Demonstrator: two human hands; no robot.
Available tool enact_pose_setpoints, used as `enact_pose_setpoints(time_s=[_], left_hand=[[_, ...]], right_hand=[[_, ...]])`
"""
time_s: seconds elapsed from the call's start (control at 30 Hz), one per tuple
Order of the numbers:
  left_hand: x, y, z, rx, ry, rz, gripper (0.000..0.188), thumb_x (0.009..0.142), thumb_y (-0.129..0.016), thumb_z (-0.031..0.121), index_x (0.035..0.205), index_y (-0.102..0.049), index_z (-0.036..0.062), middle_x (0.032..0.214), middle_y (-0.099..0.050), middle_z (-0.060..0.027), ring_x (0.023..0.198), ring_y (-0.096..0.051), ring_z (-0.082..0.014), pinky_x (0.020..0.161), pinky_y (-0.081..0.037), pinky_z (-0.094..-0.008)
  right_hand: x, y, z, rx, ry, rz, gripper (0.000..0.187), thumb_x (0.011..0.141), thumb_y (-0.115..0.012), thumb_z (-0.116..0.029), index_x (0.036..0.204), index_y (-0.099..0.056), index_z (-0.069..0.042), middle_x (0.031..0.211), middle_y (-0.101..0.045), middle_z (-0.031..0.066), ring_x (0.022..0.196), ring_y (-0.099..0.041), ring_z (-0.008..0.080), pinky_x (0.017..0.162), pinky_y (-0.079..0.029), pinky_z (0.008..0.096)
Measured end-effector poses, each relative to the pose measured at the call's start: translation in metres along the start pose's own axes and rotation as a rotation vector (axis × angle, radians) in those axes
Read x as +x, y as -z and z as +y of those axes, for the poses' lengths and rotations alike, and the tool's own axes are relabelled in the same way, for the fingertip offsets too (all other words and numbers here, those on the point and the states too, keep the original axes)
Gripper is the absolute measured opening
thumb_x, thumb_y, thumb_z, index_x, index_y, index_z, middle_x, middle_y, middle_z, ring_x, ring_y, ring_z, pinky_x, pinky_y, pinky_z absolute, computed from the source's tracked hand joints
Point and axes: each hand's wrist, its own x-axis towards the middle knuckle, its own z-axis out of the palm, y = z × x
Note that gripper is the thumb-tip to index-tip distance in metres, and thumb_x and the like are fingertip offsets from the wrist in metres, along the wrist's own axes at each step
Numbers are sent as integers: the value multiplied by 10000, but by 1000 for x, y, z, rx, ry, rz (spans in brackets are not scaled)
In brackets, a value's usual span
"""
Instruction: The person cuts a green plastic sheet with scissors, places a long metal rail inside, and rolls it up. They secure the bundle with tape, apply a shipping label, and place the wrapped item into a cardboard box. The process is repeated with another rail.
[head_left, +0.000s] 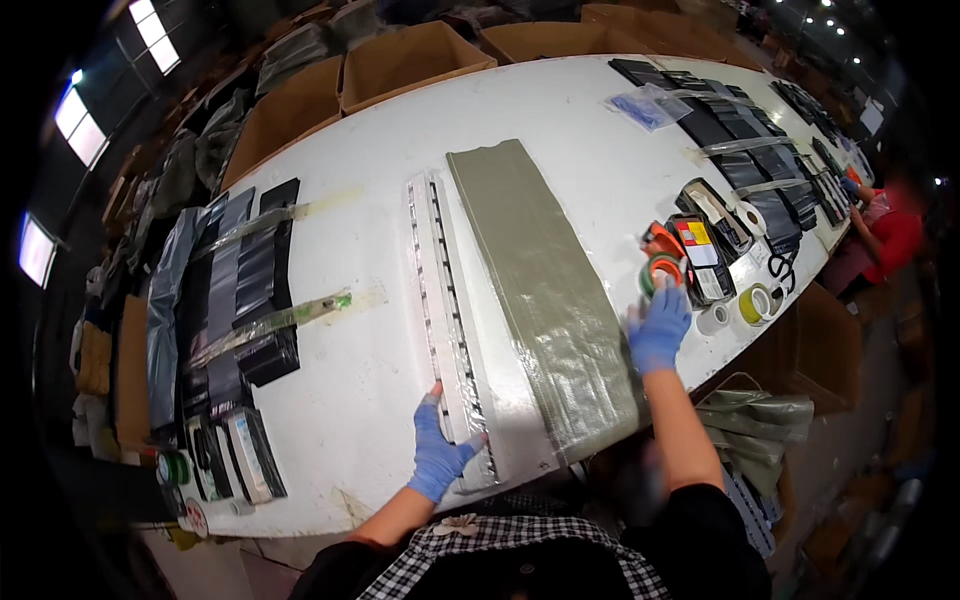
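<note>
My left hand [438, 458], in a blue glove with bare fingertips, lies spread across the near end of a long, narrow clear plastic sleeve [447, 330]. The sleeve has white strips and dark marks along its length. Beside it on the right lies a long olive-green plastic sheet [535, 290], its near end at the table's edge. My right hand [660, 335], gloved the same way, stretches past the sheet with the thumb apart. Its fingertips touch an orange tape dispenser [662, 243] with a green-edged roll; no closed grip shows.
Dark plastic bundles [240, 290] lie taped down on the left of the white table [360, 420]; more bundles [745, 145] lie far right. Black boxes [705, 255], tape rolls [755, 303] and scissors [782, 268] sit near my right hand. Cardboard boxes [410, 65] line the far edge. A person [890, 235] works at right.
</note>
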Motion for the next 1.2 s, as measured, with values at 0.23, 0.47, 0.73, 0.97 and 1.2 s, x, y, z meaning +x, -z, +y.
enact_pose_setpoints(time_s=[0.23,0.47,0.73,0.97,1.2], left_hand=[[6,17,16,140,-40,-157,1056,649,-834,430,1453,-258,60,1325,-358,-291,1226,-338,-443,1047,-333,-522],[25,7,46,368,-141,-234,884,687,-813,384,1412,-402,87,1164,-426,-200,1165,-345,-348,995,-339,-552],[150,64,-14,-399,-400,-256,547,992,-465,374,1383,-441,-8,1446,-410,-191,1274,-469,-301,1078,-378,-442],[303,174,2,-1480,288,-396,998,760,-495,815,1388,-431,42,1308,-548,-158,1186,-541,-315,1034,-429,-452],[343,189,-75,-1016,408,-183,631,830,-682,493,1284,-541,78,1154,-631,-110,1027,-627,-248,857,-548,-392]], right_hand=[[-79,-15,-100,168,189,-414,725,803,-615,-558,1421,-441,-222,1490,-343,164,1355,-324,370,1110,-201,560],[98,-66,-124,567,-108,-314,346,932,-555,-344,1165,-660,-111,1092,-661,184,1053,-612,334,927,-464,391],[228,188,-228,1141,43,-704,358,950,-563,-311,1119,-647,-7,905,-680,92,782,-594,163,761,-497,319],[180,96,-380,935,458,-707,589,968,-458,-415,1395,-433,-11,1238,-588,249,1161,-561,377,1022,-417,382],[110,58,-398,393,602,-781,795,892,-528,-554,1494,-294,-90,1490,-315,250,1390,-292,414,1095,-286,555]])
